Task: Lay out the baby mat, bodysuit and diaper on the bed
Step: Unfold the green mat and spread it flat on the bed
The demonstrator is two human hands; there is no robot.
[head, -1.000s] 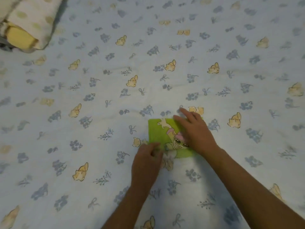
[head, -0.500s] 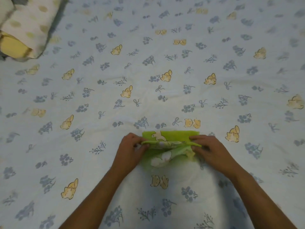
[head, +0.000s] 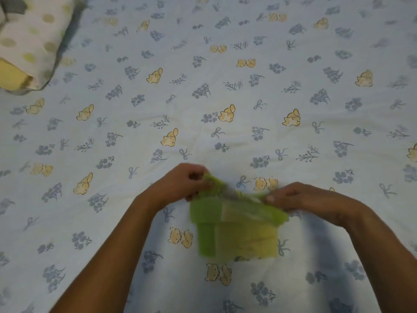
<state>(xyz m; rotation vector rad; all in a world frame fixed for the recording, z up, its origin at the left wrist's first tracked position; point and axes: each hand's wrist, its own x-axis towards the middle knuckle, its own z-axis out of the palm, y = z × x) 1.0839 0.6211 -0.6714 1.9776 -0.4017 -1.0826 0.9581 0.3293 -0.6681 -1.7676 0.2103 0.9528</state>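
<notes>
A small green folded cloth item [head: 237,236], blurred by motion, hangs partly unfolded just above the bed near the bottom middle. I cannot tell whether it is the diaper or the bodysuit. My left hand [head: 180,185] pinches its upper left corner. My right hand [head: 300,196] pinches its upper right corner. Its lower part droops toward me in stepped folds. It lies over a pale blue printed sheet [head: 203,109] with bears and flowers that covers the whole bed.
A folded white cloth with pale green dots [head: 33,39] sits at the far left corner, with a yellow item [head: 11,76] beneath it.
The green item lay flat and folded under my hands. Both hands then took its top corners, lifted it and pulled apart, so it has opened downward.
</notes>
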